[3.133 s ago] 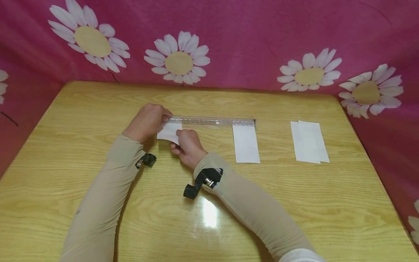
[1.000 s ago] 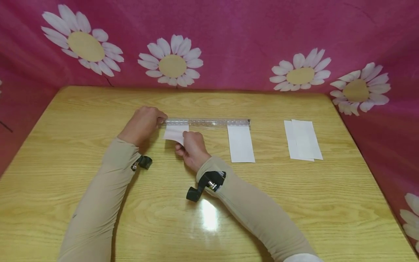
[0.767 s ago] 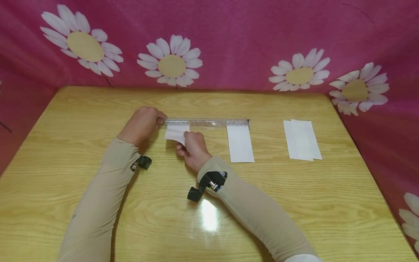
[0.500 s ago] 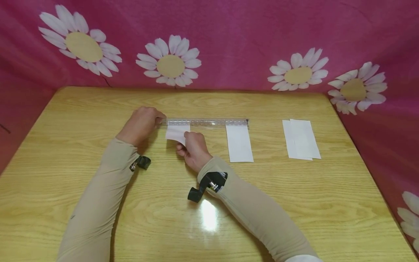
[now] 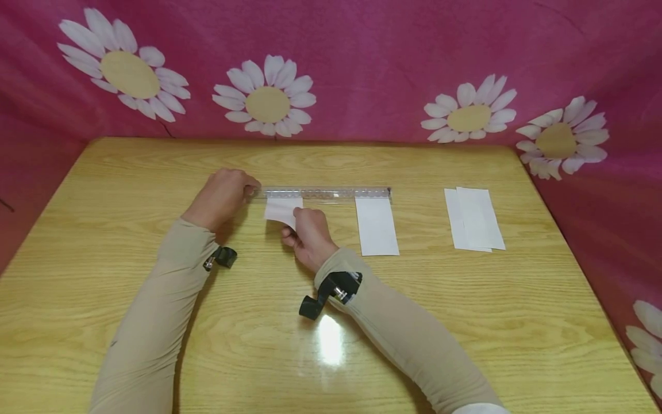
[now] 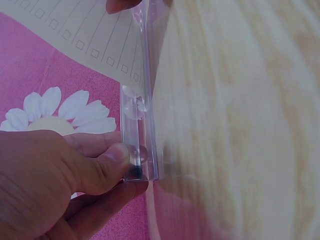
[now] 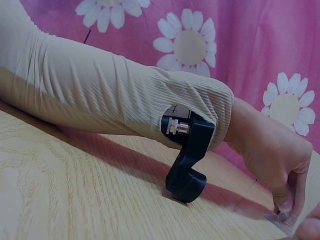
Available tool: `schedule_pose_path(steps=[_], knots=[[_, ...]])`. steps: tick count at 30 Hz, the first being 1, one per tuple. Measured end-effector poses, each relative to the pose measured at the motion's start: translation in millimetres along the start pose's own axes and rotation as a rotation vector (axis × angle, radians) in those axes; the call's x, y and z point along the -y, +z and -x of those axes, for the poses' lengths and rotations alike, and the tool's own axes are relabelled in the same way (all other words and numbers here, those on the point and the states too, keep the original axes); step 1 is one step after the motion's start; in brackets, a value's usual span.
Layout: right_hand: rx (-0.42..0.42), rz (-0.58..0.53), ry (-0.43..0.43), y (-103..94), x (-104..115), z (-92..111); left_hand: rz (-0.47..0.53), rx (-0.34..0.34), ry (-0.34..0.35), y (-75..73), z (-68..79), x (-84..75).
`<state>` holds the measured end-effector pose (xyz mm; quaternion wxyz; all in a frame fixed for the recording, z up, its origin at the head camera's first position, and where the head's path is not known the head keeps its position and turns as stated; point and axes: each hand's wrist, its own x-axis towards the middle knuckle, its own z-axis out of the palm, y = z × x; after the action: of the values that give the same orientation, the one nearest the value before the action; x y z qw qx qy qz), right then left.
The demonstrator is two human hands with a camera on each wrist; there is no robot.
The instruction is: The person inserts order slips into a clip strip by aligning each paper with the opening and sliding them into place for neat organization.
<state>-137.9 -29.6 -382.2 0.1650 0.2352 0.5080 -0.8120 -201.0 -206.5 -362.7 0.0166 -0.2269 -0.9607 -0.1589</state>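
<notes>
A long clear plastic ruler (image 5: 326, 194) lies across the back half of the table. My left hand (image 5: 222, 195) pinches its left end; in the left wrist view the thumb (image 6: 107, 162) presses on that end, with fingers beneath. My right hand (image 5: 310, 233) pinches the near corner of a white paper slip (image 5: 281, 210), whose far edge is at the ruler and whose near edge curls up from the table. Printed lines and small boxes show on the slip's underside in the left wrist view. A second white paper slip (image 5: 377, 227) lies flat, its top edge at the ruler's right part.
Two overlapping white paper slips (image 5: 478, 219) lie on the right of the wooden table (image 5: 258, 356). A pink cloth with daisies (image 5: 362, 69) hangs behind the table. Black wrist mounts (image 5: 331, 293) stick out from both sleeves.
My right hand has slid its paper slip to the right along the ruler, away from my left hand, which keeps its grip on the ruler's end. The head view has shifted slightly.
</notes>
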Motion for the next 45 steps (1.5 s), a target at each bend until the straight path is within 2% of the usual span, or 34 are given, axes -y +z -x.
schedule_pose_path(steps=[16,33,45], knots=[[-0.003,0.003,-0.035,-5.0,1.6,-0.5,0.005,0.001,-0.016,-1.8,1.1,-2.4],[-0.024,-0.003,-0.031,-14.1,6.2,-2.5,0.0,0.025,-0.038,-1.1,0.1,-2.5],[-0.017,0.039,-0.017,-17.3,8.8,-3.9,-0.004,0.03,-0.042,-2.9,1.1,-5.0]])
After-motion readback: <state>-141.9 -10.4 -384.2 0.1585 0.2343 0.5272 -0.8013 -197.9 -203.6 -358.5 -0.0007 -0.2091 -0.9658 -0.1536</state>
